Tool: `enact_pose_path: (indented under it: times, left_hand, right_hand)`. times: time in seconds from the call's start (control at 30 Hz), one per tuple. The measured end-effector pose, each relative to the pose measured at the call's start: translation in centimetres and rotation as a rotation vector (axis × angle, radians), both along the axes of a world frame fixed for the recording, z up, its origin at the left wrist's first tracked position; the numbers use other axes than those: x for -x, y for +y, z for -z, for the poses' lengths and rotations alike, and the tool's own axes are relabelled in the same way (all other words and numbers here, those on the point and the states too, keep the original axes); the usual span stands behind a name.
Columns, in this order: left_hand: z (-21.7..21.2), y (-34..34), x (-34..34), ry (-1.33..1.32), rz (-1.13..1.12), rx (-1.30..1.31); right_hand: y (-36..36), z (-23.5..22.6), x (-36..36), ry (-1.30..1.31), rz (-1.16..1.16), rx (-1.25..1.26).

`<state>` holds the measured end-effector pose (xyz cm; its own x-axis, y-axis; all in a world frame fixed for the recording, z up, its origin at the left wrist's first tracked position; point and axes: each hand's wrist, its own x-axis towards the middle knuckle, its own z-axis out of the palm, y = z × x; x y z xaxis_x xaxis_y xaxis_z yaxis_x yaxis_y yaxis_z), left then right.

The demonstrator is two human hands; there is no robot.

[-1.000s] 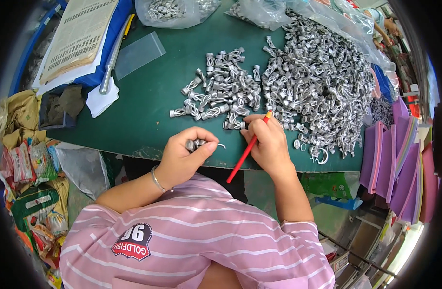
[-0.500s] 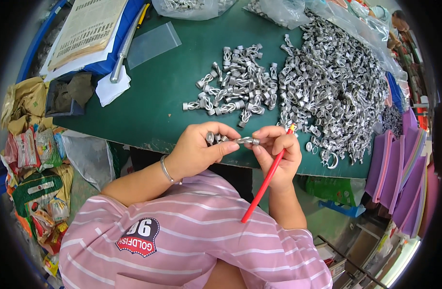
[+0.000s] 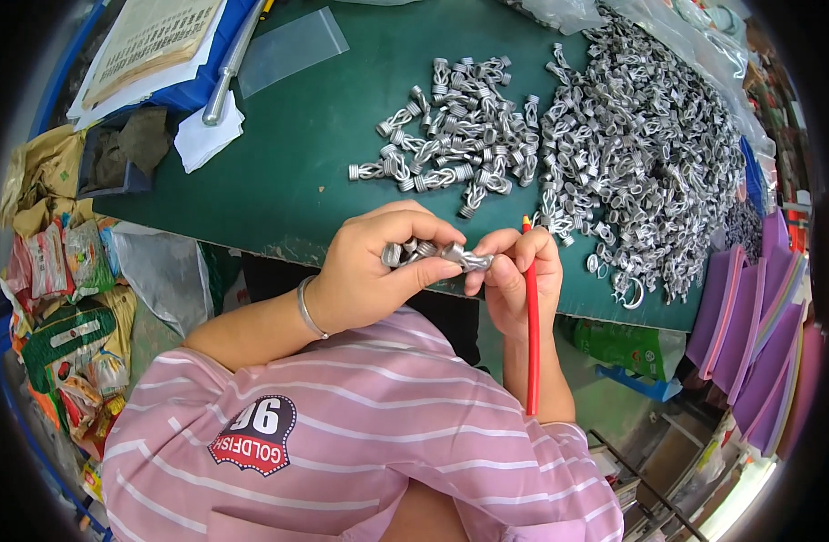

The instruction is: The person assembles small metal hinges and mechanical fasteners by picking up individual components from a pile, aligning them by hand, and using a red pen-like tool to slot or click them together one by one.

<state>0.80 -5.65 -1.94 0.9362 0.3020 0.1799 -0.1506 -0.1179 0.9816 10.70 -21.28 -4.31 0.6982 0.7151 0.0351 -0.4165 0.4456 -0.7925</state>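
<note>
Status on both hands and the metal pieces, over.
Left hand holding several metal pieces. Right hand holding red stick, fingertips at one piece. Nothing seen blocking either hand.

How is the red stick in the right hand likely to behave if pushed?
The red stick is probably stiff, since it runs nearly straight past the right hand; its slimness suggests little weight; its seemingly round body may roll.

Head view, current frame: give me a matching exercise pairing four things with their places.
1. red stick
2. silver bracelet
3. large metal heap
4. clear bag

A. around the wrist of the left hand
B. flat on the left part of the green tabletop
C. in the right hand
D. on the tabletop's right side

Pairs: 1-C, 2-A, 3-D, 4-B
</note>
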Motion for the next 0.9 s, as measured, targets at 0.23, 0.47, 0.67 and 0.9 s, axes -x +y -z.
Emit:
enact_pose_path:
  times: [0.23, 0.47, 0.67, 0.9]
  left_hand:
    - [0.5, -0.1, 0.1, 0.070, 0.001, 0.056]
    - [0.5, 0.1, -0.2, -0.025, 0.011, -0.007]
    - [0.1, -0.1, 0.0, 0.033, -0.018, 0.054]
    - [0.9, -0.1, 0.0, 0.093, -0.032, -0.461]
  right_hand:
    - [-0.1, -0.5, 0.0, 0.054, -0.005, 0.049]
    - [0.4, 0.6, -0.1, -0.085, -0.017, -0.035]
    - [0.0, -0.1, -0.3, 0.018, -0.021, 0.044]
    - [-0.3, 0.4, -1.1, -0.699, 0.376, 0.516]
